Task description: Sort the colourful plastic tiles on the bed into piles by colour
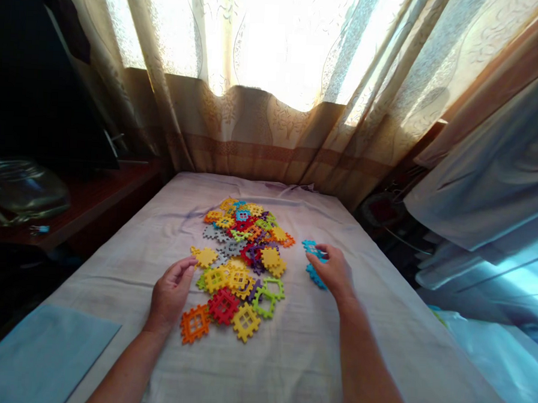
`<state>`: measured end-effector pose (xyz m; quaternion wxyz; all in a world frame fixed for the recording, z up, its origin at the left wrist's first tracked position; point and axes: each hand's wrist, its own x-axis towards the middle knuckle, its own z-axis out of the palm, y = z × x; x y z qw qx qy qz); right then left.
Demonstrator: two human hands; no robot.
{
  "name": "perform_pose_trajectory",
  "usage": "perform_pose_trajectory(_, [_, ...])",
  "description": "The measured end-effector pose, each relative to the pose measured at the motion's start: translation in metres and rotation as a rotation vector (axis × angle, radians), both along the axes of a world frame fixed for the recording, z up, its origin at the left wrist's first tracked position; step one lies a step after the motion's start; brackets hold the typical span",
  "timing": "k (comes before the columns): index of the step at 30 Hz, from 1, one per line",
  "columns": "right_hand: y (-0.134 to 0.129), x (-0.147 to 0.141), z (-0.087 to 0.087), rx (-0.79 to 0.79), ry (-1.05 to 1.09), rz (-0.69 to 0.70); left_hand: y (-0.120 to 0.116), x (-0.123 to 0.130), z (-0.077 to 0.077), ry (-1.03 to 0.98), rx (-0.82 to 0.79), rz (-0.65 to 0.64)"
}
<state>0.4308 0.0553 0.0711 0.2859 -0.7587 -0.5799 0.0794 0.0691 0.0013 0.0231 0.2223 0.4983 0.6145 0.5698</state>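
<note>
Bare and loosely curled, my left hand (pixel 173 290) rests at the left side of a heap of plastic toy pieces. Its thumb lies close to the fingers, with nothing visible between them. Just beyond the fingertips is a yellow interlocking tile (pixel 206 258). To the right of the heap, my right hand (pixel 333 270) has its thumb and fingertips on a blue interlocking tile (pixel 310 247), partly covering it. A second blue tile (pixel 315 277) lies flat below that hand. Nearest me in the heap are an orange window tile (pixel 195 324), a red tile (pixel 223 305) and a yellow window tile (pixel 246 322).
The heap sits on a pale cloth-covered surface (pixel 297 353). A light blue sheet (pixel 40 352) lies at the front left. Left of the cloth, a dark wooden stand holds a glass bowl (pixel 24 188). Curtains (pixel 264 123) hang behind; clothes (pixel 491 171) hang at right.
</note>
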Motion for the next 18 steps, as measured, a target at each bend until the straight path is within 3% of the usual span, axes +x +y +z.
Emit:
perform_pose_trajectory(2, [-0.004, 0.033, -0.001, -0.127, -0.013, -0.122, 0.000, 0.000, 0.000, 0.010, -0.010, 0.009])
perform_pose_trajectory(4, [-0.008, 0.052, -0.002, -0.248, -0.022, -0.161, 0.000, 0.000, 0.001, 0.014, -0.023, 0.018])
perform_pose_trajectory(8, [-0.013, 0.059, -0.004, -0.419, -0.033, -0.114, -0.001, 0.000, 0.002, 0.027, -0.035, 0.012])
perform_pose_trajectory(14, [-0.014, 0.050, 0.000, -0.444, -0.097, -0.100, 0.000, -0.002, -0.002, 0.017, -0.031, 0.017])
perform_pose_trajectory(18, [-0.012, 0.037, 0.006, -0.310, -0.186, -0.101, 0.001, -0.004, -0.003, -0.013, -0.007, 0.006])
